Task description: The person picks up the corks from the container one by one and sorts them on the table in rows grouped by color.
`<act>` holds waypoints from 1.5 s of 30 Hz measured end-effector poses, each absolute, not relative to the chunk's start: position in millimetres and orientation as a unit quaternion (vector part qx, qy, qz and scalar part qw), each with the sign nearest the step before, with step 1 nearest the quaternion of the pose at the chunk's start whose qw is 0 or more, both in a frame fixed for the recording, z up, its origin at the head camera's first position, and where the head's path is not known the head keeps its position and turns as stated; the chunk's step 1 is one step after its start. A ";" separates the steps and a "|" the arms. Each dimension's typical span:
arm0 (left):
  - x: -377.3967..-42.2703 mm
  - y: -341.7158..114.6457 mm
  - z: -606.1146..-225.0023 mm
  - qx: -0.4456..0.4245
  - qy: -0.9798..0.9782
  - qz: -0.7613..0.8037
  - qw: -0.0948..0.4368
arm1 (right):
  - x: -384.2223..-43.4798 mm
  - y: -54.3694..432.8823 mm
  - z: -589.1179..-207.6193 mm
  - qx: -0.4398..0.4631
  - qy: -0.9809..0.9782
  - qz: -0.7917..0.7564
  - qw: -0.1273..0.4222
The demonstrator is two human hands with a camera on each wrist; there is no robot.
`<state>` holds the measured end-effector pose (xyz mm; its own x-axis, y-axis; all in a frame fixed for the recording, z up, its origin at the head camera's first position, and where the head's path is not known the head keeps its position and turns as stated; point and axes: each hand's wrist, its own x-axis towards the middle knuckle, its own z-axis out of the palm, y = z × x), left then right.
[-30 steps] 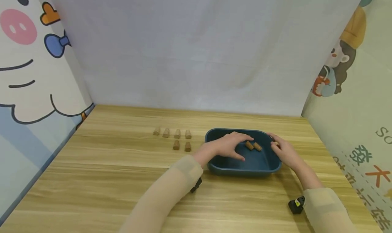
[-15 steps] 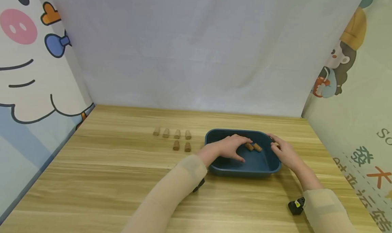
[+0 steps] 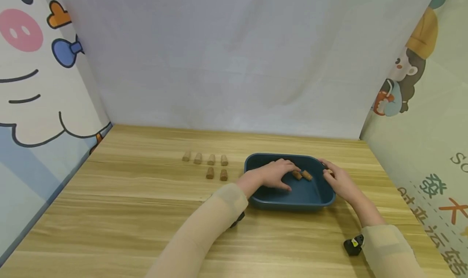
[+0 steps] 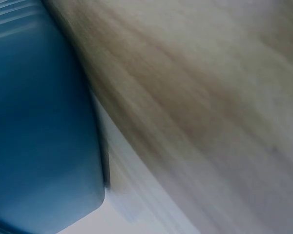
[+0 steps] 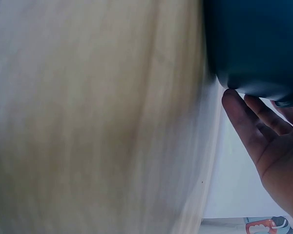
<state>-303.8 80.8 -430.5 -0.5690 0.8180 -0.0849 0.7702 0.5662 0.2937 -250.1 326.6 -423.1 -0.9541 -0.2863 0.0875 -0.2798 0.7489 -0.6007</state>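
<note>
A dark blue plastic bin (image 3: 292,207) stands on the table in the head view. Two brown cork stoppers lie inside it, the nearer-left cork (image 3: 297,175) partly covered by fingertips and the other cork (image 3: 307,175) in plain sight. My left hand (image 3: 272,174) reaches over the left side into the bin, fingers extended and thumb well apart, with nothing seen between them. At the bin's right end, my right hand (image 3: 340,182) holds the rim. The right wrist view shows its fingers (image 5: 244,124) against the bin's outer wall; the left wrist view shows no hand.
Left of the bin, several cork stoppers stand in two rows: a paler back row (image 3: 211,160) and a darker front pair (image 3: 223,175). The wooden table (image 3: 120,213) meets a plain white backdrop (image 3: 234,87). Printed sheets hang at both sides.
My left hand has shifted slightly down inside the bin, so its fingertips now overlap the nearer-left cork. The right hand, the bin and the rows of corks stay put.
</note>
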 end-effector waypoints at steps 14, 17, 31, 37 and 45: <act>-302.1 79.7 -428.0 0.465 0.877 0.100 0.069 | -249.7 327.4 -422.4 -0.151 0.931 -0.333 0.011; -301.5 79.5 -427.3 0.471 0.876 0.092 0.051 | -249.4 327.5 -422.5 -0.152 0.931 -0.333 0.011; -300.7 79.3 -428.7 0.474 0.879 0.056 0.024 | -248.6 326.0 -422.1 -0.150 0.935 -0.321 0.008; -299.7 78.6 -427.9 0.474 0.879 0.049 0.012 | -248.3 326.1 -421.9 -0.150 0.933 -0.327 0.008; -300.5 80.9 -429.5 0.472 0.880 0.042 0.009 | -248.1 325.8 -421.3 -0.150 0.931 -0.332 0.013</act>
<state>-300.5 80.9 -429.5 -0.5535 0.8325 0.0234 0.8309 0.5501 0.0835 -248.1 325.8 -421.3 -0.9546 -0.2881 0.0750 -0.2705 0.7339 -0.6231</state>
